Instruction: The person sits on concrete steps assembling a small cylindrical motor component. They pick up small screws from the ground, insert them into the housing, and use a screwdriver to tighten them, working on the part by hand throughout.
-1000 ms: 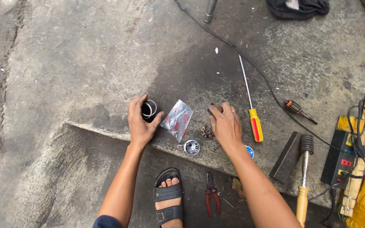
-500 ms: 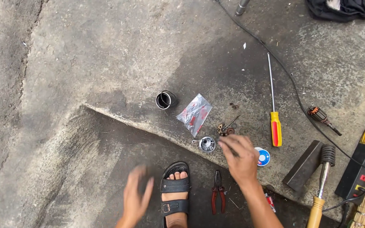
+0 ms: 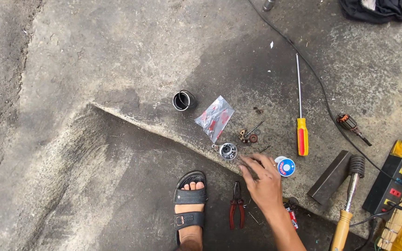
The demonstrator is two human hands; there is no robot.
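Grimy, your right hand [image 3: 262, 180] hovers with fingers loosely spread, empty, beside the small round metal housing [image 3: 228, 150]; parts lie scattered, unassembled. Left hand unseen.

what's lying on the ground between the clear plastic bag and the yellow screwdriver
In the head view, a few small metal parts and a thin pin lie on the concrete between the bag and the screwdriver.

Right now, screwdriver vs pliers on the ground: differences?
The screwdriver is long and thin with a yellow-and-red handle; the pliers are short with red handles. The screwdriver lies on the raised slab; the pliers lie on the lower, darker ground beside the sandalled foot. Neither is held by a hand.
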